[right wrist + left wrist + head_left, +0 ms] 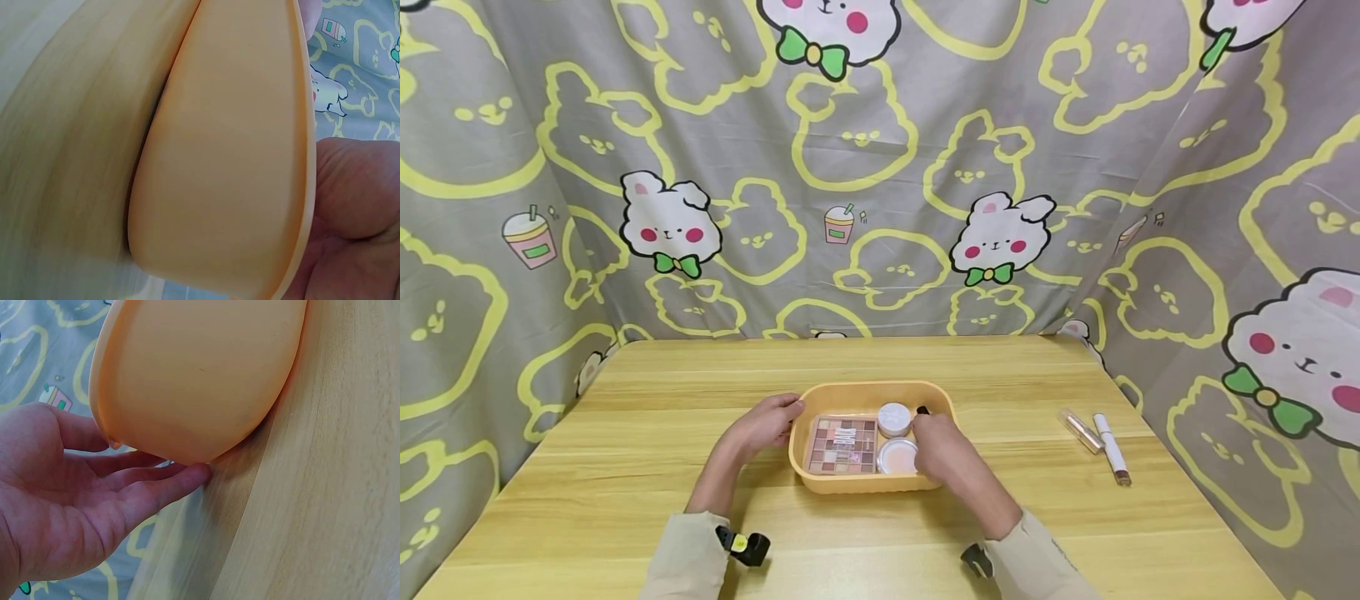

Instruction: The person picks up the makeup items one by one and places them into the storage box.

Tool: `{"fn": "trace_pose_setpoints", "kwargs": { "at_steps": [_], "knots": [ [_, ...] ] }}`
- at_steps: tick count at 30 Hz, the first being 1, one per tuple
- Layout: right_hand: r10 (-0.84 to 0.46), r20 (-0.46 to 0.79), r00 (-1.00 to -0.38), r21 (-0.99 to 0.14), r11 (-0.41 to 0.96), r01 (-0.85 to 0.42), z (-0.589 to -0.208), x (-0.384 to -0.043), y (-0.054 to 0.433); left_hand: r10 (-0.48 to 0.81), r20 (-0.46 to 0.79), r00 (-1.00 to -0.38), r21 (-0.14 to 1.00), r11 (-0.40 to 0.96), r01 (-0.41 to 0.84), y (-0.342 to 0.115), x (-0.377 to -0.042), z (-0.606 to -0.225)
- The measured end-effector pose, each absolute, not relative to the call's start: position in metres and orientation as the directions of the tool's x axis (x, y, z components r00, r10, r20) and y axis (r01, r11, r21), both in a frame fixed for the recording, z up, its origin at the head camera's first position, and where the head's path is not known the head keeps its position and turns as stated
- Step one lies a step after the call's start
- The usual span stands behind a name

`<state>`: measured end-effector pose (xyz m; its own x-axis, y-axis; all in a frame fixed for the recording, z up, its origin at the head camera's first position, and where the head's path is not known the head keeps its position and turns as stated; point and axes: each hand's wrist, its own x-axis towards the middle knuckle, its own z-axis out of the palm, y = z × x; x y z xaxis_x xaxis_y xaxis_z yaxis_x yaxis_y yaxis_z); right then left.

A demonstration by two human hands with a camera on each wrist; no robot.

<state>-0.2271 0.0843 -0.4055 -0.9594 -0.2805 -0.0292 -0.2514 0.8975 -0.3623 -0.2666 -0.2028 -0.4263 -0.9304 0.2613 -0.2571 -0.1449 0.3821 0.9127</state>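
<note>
A yellow-orange plastic basket (871, 483) sits on the wooden table between the hands. It holds an eyeshadow palette (842, 446), a round white-lidded jar (894, 419) and a round powder compact (898, 457). My left hand (769, 423) grips the basket's left end, thumb at the rim and fingers (159, 490) along the outer wall. Inside the right end, my right hand (942, 446) has its fingers curled around a small item whose black end (922, 410) pokes out above them; the rest is hidden. The right wrist view shows this hand (359, 194) beyond the rim.
To the right on the table (1030, 517) lie a clear-and-gold slim tube (1082, 432) and a white tube with a brown end (1112, 450), side by side. A patterned grey curtain (880, 275) hangs behind the table and along both sides.
</note>
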Motion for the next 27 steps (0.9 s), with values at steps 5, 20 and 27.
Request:
{"fn": "trace_pose_setpoints", "kwargs": {
  "at_steps": [5, 20, 27],
  "knots": [
    [-0.280, -0.026, -0.960, -0.358, 0.899, -0.252, -0.4051, -0.2280, 0.0843, 0.258, -0.258, -0.931, 0.912, 0.383, -0.147, -0.2029, -0.2668, -0.4268],
    [-0.253, -0.020, -0.967, -0.379, 0.897, -0.227, -0.4059, -0.2296, 0.0833, 0.266, -0.254, -0.930, 0.915, 0.377, -0.142, -0.2031, -0.2658, -0.4258],
    [-0.242, 0.044, -0.969, -0.409, 0.881, -0.238, -0.4069, -0.2283, 0.0845, 0.262, -0.262, -0.929, 0.912, 0.383, -0.149, -0.2030, -0.2669, -0.4266]
  ]
}}
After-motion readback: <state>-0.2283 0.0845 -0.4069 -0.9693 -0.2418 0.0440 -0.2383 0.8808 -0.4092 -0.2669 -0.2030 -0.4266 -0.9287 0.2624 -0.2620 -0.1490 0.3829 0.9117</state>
